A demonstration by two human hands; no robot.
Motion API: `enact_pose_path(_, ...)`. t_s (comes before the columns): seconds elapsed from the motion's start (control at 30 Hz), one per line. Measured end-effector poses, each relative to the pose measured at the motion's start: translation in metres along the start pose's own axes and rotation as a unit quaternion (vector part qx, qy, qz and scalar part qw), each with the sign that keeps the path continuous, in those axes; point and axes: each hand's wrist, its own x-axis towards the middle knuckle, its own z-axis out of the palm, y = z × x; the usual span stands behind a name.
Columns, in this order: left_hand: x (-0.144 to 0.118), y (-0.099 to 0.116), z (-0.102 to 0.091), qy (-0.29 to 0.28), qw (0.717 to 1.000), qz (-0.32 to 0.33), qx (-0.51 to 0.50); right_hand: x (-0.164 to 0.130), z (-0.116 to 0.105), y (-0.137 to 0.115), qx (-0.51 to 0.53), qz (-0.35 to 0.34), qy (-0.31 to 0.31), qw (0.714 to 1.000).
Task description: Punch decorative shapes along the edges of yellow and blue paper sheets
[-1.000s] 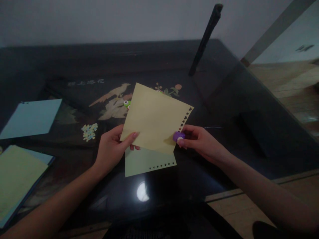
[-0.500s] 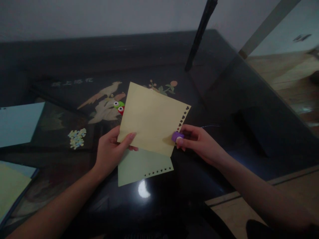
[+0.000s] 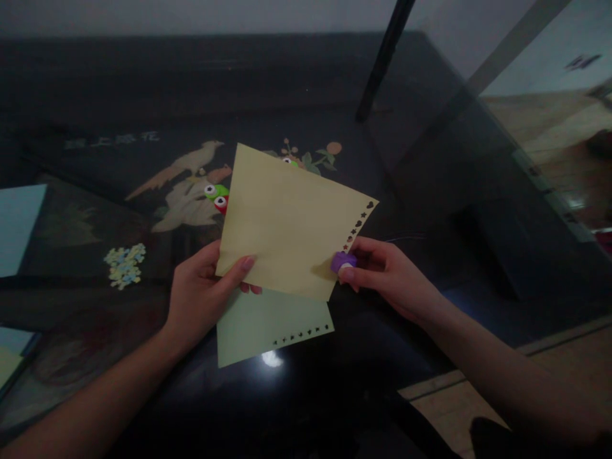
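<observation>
My left hand [image 3: 205, 287] grips the lower left corner of a yellow sheet of paper [image 3: 287, 223], thumb on top and fingers beneath. Heart and star cut-outs run down the sheet's right edge. At that edge my right hand [image 3: 382, 268] pinches a small purple craft punch [image 3: 343, 261], which sits over the paper's lower right side. A pale green sheet [image 3: 272, 325] lies below on the table, with a row of small cut-outs along its near edge. Partly hidden behind the yellow sheet are a green punch [image 3: 220, 191] and a red punch [image 3: 222, 205].
On the dark glossy table [image 3: 406, 382], left of my hands, is a small pile of paper cut-outs [image 3: 125, 264]. A light blue sheet [image 3: 19, 223] lies at the far left, with more paper [image 3: 12, 357] below it. A black post [image 3: 385, 60] rises at the back.
The view has shifted a little, so the table's things sit further left and higher. Both hands keep their hold on the yellow sheet and the purple punch, which stays at the right edge.
</observation>
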Motion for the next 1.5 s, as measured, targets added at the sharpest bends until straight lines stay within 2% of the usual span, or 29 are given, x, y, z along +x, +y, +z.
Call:
enact_pose_path(0.67, 0.0014, -0.0003, 0.0012, 0.001, 1.000, 0.025, 0.008, 0.0000, 0.0017, -0.0011, 0.002, -0.001, 0.009, 1.000)
enact_pose_path(1.33, 0.0009, -0.0005, 0.0004, -0.003, 1.000, 0.015, 0.009, 0.0009, 0.0014, -0.0014, -0.026, -0.019, 0.009, 0.999)
enact_pose_path(1.5, 0.0012, 0.0007, 0.0013, -0.008, 0.999, 0.034, 0.007, 0.0017, 0.0016, -0.0023, -0.036, -0.024, 0.009, 0.999)
